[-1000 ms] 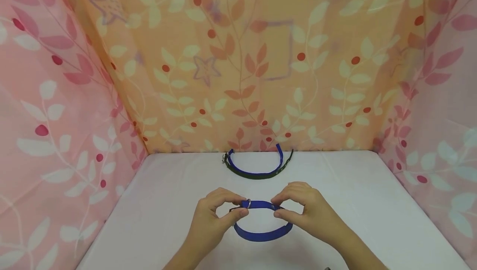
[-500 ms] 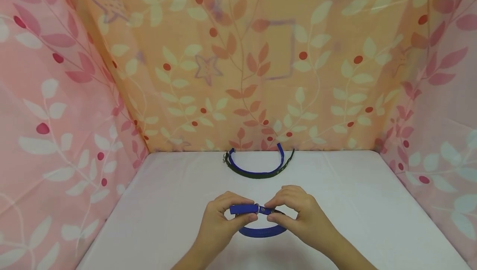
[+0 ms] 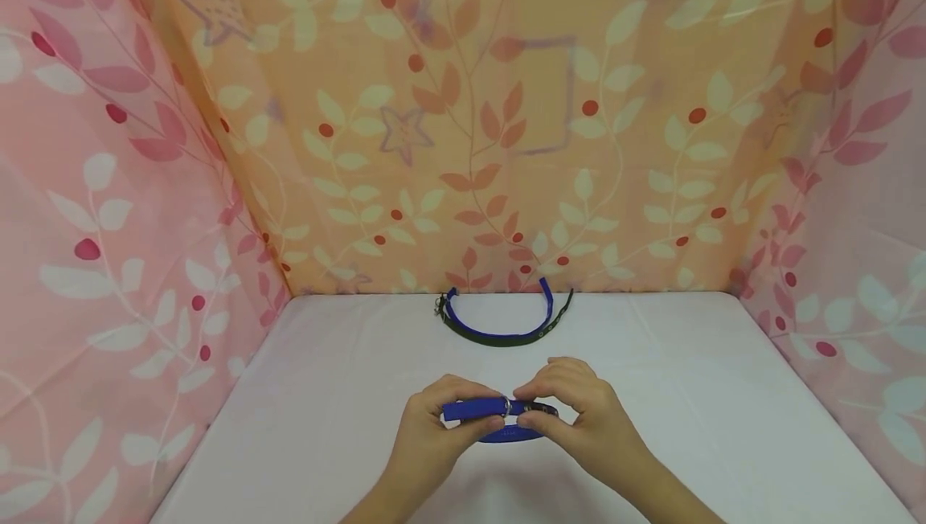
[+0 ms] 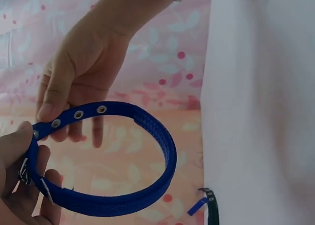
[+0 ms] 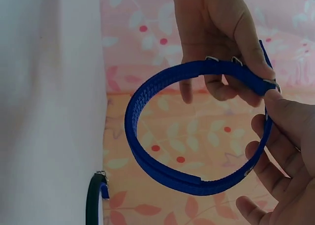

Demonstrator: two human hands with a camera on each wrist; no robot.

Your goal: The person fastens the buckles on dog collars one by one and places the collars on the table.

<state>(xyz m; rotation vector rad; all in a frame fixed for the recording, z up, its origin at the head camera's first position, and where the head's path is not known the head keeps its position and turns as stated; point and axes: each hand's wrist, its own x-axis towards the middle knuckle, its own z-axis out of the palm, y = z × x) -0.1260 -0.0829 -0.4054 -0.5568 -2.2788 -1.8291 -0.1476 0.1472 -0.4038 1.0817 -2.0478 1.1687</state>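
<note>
A blue pet collar (image 3: 473,409) with metal eyelets is bent into a loop between both hands, over the white table. My left hand (image 3: 430,427) pinches it beside a metal ring (image 3: 507,406), thumb below and fingers above. My right hand (image 3: 582,403) pinches the eyelet strap just right of that ring. In the left wrist view, the buckle (image 4: 23,171) lies by my left fingers, and a row of eyelets (image 4: 78,114) runs past my right thumb. The right wrist view shows a strap end (image 5: 264,50) sticking out beyond my left thumb.
At the back of the white table (image 3: 325,411), a dark green collar (image 3: 499,341) lies curved around another blue collar (image 3: 547,309). Leaf-printed cloth (image 3: 325,186) walls in the back and both sides.
The hands have come closer together. A length of blue strap now shows left of the ring, along my left fingers. The loop's lower edge has risen towards the hands.
</note>
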